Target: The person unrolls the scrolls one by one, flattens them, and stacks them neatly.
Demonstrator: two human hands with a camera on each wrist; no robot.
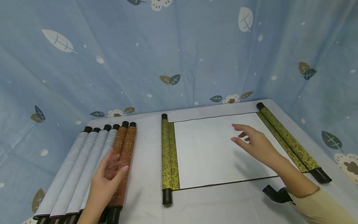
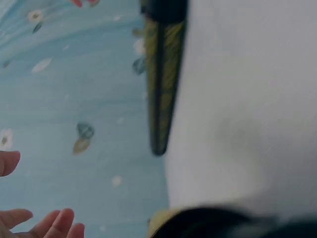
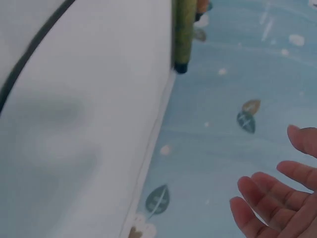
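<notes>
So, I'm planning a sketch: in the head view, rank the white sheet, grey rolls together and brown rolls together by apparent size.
1. White sheet
2. Grey rolls
3. Brown rolls
The left hand partly hides both groups.

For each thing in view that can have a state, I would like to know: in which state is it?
Green scroll: unrolled, white sheet showing, both ends rolled.
Four grey scrolls: rolled up, side by side.
Two brown scrolls: rolled up.
Left hand: over the scrolls, fingers loosely bent, holding nothing.
Right hand: raised above the sheet, empty.
Blue curtain: hanging.
</notes>
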